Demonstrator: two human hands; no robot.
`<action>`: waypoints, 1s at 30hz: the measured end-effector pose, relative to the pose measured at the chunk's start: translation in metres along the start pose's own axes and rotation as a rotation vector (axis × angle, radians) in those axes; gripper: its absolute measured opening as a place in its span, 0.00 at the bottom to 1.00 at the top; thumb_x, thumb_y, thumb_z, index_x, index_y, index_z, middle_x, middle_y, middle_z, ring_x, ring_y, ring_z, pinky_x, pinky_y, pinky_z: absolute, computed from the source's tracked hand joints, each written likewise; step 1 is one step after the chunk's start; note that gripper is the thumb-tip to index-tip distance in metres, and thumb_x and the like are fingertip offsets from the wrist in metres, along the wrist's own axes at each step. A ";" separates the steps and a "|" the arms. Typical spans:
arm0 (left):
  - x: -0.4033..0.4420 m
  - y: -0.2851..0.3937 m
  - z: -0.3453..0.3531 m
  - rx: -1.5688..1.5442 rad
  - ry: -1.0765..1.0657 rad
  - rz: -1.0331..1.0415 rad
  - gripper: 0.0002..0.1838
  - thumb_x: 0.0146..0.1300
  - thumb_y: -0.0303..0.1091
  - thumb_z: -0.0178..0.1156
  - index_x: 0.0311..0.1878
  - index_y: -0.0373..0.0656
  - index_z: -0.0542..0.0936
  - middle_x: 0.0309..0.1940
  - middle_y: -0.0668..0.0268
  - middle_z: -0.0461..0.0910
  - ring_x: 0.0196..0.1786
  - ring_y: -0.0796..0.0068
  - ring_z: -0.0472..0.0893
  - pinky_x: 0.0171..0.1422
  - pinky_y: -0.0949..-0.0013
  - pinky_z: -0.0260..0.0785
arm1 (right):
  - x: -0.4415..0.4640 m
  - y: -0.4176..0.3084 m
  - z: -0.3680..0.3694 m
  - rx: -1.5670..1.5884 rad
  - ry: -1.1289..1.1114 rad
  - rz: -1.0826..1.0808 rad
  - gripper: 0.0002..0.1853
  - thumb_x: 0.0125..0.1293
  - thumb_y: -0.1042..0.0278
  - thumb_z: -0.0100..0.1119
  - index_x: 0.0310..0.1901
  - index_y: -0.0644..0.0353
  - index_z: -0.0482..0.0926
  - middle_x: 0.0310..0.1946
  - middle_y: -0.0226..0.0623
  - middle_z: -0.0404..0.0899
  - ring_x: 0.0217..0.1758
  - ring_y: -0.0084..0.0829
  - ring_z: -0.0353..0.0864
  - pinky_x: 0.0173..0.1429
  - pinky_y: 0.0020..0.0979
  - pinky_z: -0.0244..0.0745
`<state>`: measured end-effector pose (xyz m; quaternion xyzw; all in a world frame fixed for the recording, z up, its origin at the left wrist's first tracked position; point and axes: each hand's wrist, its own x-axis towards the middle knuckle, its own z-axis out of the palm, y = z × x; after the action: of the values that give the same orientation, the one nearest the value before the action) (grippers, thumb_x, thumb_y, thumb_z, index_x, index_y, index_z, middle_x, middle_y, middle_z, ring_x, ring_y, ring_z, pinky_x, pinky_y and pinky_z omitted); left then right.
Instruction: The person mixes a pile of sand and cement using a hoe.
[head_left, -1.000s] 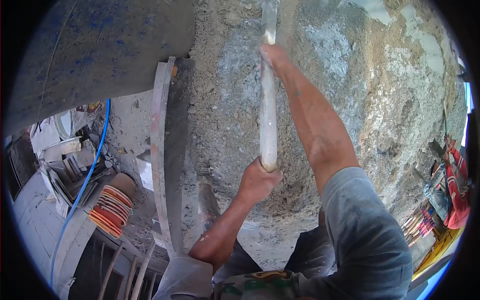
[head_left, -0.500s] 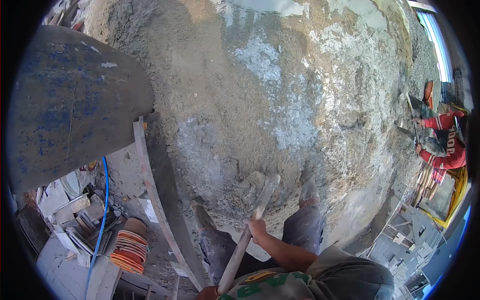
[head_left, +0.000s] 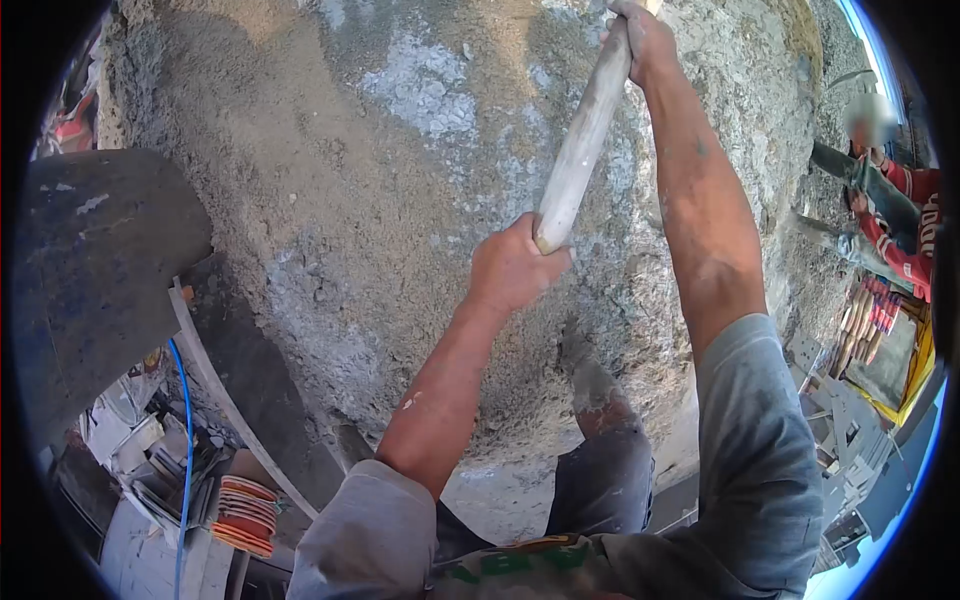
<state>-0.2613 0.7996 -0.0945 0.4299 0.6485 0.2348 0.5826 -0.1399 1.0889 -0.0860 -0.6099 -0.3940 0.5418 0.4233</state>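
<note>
A long, pale wooden tool handle [head_left: 583, 145] slants away from me over the ground. My left hand [head_left: 512, 265] is closed around its near end. Farther up, near the top edge of the view, my right hand [head_left: 648, 45] is wrapped around the same handle. Whatever is fixed to its far end lies outside the view. Below the handle spreads a rough grey-brown layer of sand-like material [head_left: 330, 130] with whitish powdery patches [head_left: 425, 90]. My lower leg and shoe [head_left: 598, 395] stand in that material.
On the left are a large dark curved metal sheet [head_left: 110, 270], a blue hose [head_left: 188, 450], stacked orange-rimmed round items [head_left: 246, 515] and broken boards [head_left: 150, 440]. At right, a person in a red top [head_left: 905, 225] works beside a yellow-edged container [head_left: 905, 385].
Both hands have moved forward, away from my body, with the handle; my arms now reach out. The view has shifted, and the other person is more bent over.
</note>
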 end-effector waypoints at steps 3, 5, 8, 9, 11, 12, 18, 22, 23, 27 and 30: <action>0.009 0.008 0.031 -0.336 -0.034 -0.079 0.23 0.53 0.40 0.69 0.46 0.34 0.74 0.23 0.65 0.77 0.23 0.78 0.75 0.28 0.70 0.68 | 0.045 0.049 0.006 -0.203 -0.089 0.152 0.11 0.58 0.66 0.59 0.35 0.67 0.76 0.22 0.38 0.75 0.19 0.32 0.76 0.24 0.35 0.76; -0.035 -0.010 0.038 -0.525 -0.090 -0.231 0.22 0.54 0.37 0.68 0.45 0.32 0.73 0.20 0.69 0.73 0.20 0.82 0.71 0.23 0.74 0.63 | 0.012 0.117 0.010 -0.406 -0.069 0.257 0.16 0.54 0.67 0.62 0.37 0.75 0.76 0.24 0.41 0.75 0.20 0.34 0.76 0.24 0.35 0.76; -0.119 -0.041 0.015 -0.462 -0.160 -0.373 0.17 0.56 0.35 0.67 0.40 0.34 0.72 0.18 0.71 0.71 0.18 0.84 0.68 0.20 0.75 0.60 | -0.079 0.174 0.011 -0.470 0.038 0.266 0.23 0.47 0.62 0.62 0.39 0.77 0.80 0.32 0.50 0.82 0.35 0.38 0.83 0.37 0.36 0.75; -0.149 -0.039 0.020 -0.485 -0.170 -0.417 0.15 0.56 0.34 0.66 0.37 0.35 0.72 0.17 0.71 0.71 0.17 0.84 0.68 0.20 0.75 0.59 | -0.103 0.174 0.007 -0.435 0.019 0.461 0.23 0.47 0.62 0.62 0.38 0.76 0.80 0.31 0.51 0.82 0.35 0.39 0.84 0.38 0.37 0.75; -0.207 -0.024 0.010 -0.547 -0.233 -0.550 0.13 0.55 0.34 0.66 0.33 0.38 0.72 0.16 0.71 0.70 0.17 0.84 0.68 0.20 0.75 0.59 | -0.172 0.156 0.011 -0.681 -0.023 0.484 0.24 0.48 0.64 0.60 0.41 0.79 0.78 0.32 0.56 0.81 0.38 0.47 0.83 0.39 0.45 0.75; -0.237 -0.017 -0.006 -0.582 -0.274 -0.641 0.12 0.55 0.33 0.65 0.30 0.40 0.72 0.16 0.71 0.70 0.16 0.84 0.68 0.19 0.74 0.58 | -0.212 0.161 0.017 -0.733 -0.023 0.431 0.25 0.48 0.61 0.58 0.42 0.77 0.79 0.35 0.58 0.81 0.42 0.50 0.83 0.43 0.42 0.75; -0.422 -0.082 -0.118 -0.088 -0.572 -0.720 0.19 0.50 0.44 0.65 0.39 0.39 0.78 0.28 0.59 0.80 0.30 0.67 0.79 0.36 0.66 0.70 | -0.463 0.224 0.038 -0.432 0.175 0.885 0.19 0.56 0.64 0.56 0.45 0.71 0.77 0.31 0.44 0.79 0.29 0.40 0.80 0.31 0.44 0.73; -0.506 -0.101 -0.174 0.122 -0.726 -0.673 0.30 0.48 0.53 0.66 0.49 0.42 0.79 0.41 0.53 0.82 0.46 0.55 0.82 0.52 0.61 0.71 | -0.591 0.200 0.045 -0.049 0.338 1.057 0.12 0.58 0.67 0.55 0.42 0.63 0.76 0.26 0.36 0.74 0.24 0.34 0.76 0.27 0.40 0.73; -0.514 -0.096 -0.182 0.081 -0.740 -0.730 0.30 0.47 0.54 0.66 0.49 0.42 0.79 0.41 0.53 0.82 0.46 0.56 0.82 0.52 0.62 0.71 | -0.609 0.182 0.045 -0.069 0.345 1.017 0.12 0.57 0.69 0.56 0.41 0.64 0.75 0.25 0.35 0.74 0.24 0.32 0.76 0.28 0.38 0.72; -0.479 -0.109 -0.157 -0.009 -0.668 -0.573 0.29 0.48 0.55 0.67 0.48 0.44 0.80 0.39 0.54 0.83 0.44 0.57 0.82 0.50 0.63 0.71 | -0.545 0.138 0.022 -0.163 0.365 0.620 0.10 0.54 0.73 0.58 0.38 0.64 0.73 0.24 0.32 0.72 0.23 0.27 0.74 0.27 0.32 0.69; -0.367 -0.122 -0.095 -0.002 -0.531 -0.359 0.31 0.46 0.54 0.69 0.49 0.41 0.79 0.38 0.55 0.83 0.41 0.61 0.83 0.48 0.63 0.72 | -0.412 0.088 0.016 -0.029 0.271 0.329 0.07 0.55 0.74 0.58 0.35 0.62 0.70 0.20 0.30 0.69 0.17 0.24 0.69 0.21 0.29 0.68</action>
<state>-0.4044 0.4501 0.0302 0.3541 0.5391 0.0084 0.7641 -0.1965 0.6739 -0.0346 -0.7395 -0.2364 0.5107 0.3693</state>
